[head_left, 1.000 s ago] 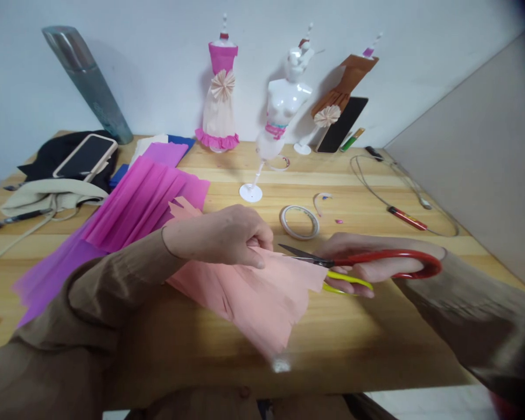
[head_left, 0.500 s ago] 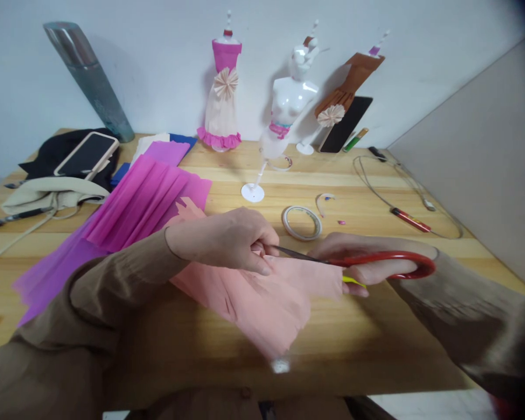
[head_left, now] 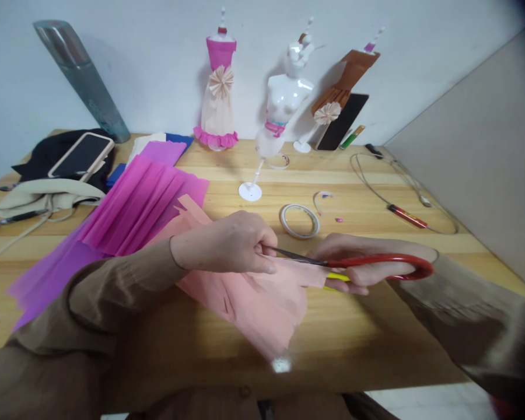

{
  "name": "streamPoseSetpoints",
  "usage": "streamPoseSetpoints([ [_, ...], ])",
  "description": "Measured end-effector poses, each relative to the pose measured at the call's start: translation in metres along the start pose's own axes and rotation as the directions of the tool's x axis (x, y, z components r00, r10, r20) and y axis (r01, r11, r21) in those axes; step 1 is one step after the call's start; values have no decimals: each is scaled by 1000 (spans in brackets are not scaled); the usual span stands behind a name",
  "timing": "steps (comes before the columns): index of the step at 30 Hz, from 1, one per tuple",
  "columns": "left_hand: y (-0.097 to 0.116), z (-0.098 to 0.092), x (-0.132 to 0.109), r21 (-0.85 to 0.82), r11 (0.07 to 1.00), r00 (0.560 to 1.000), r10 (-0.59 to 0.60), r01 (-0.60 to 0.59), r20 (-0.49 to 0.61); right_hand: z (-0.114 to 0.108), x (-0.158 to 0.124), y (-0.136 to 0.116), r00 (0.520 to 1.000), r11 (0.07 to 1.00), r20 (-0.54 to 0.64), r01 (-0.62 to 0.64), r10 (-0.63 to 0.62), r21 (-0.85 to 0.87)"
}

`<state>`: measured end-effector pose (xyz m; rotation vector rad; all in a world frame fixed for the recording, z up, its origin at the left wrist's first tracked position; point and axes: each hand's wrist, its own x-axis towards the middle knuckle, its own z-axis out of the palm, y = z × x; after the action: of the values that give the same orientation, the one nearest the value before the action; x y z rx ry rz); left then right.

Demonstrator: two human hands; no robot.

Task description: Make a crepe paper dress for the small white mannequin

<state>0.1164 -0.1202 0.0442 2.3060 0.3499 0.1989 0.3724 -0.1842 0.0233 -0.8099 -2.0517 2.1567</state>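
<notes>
My left hand [head_left: 231,244] pinches a sheet of salmon-pink crepe paper [head_left: 258,303] that lies on the wooden table [head_left: 367,344]. My right hand [head_left: 367,262] grips red-and-yellow scissors [head_left: 376,265]. Their blades reach left into the paper, up to my left fingers. The paper's lower edge shows several cut strips.
Magenta pleated crepe paper [head_left: 135,210] lies to the left. A tape roll [head_left: 300,220] sits behind my hands. Three small mannequins stand at the back: one in a pink dress [head_left: 219,93], a bare white one [head_left: 280,111], one in brown [head_left: 341,87]. A phone [head_left: 81,156] lies on dark cloth; a cable [head_left: 402,186] runs at right.
The scissors have moved left into the pink paper and their blades have closed up to my left fingers. My left hand has shifted slightly right with the paper.
</notes>
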Motion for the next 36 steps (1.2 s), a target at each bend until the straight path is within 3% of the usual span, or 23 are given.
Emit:
streamPoseSetpoints([
  [3, 2, 3, -1, 52, 999, 999, 17, -15, -29, 3, 1, -9, 994, 990, -84, -64, 75, 125],
  [8, 3, 5, -3, 122, 992, 999, 20, -16, -33, 7, 0, -11, 979, 979, -125, -140, 159, 146],
  [13, 3, 5, -2, 143, 990, 1000, 14, -11, -25, 9, 0, 2, 979, 983, -169, -84, 112, 165],
  [18, 1, 3, -3, 154, 988, 999, 2, 4, -41, 12, -1, 1, 960, 985, -225, -150, 165, 82],
  [26, -5, -18, -10, 187, 980, 997, -71, 73, -22, 14, -9, 6, 945, 989, -298, -109, 133, 96],
  [31, -5, -23, -9, 194, 980, 999, -52, 51, -1, 16, -11, 7, 944, 987, -301, -103, 135, 121],
  [36, -5, -21, -9, 150, 988, 999, -37, 33, 23, 13, -15, 21, 950, 996, -303, -90, 80, -20],
])
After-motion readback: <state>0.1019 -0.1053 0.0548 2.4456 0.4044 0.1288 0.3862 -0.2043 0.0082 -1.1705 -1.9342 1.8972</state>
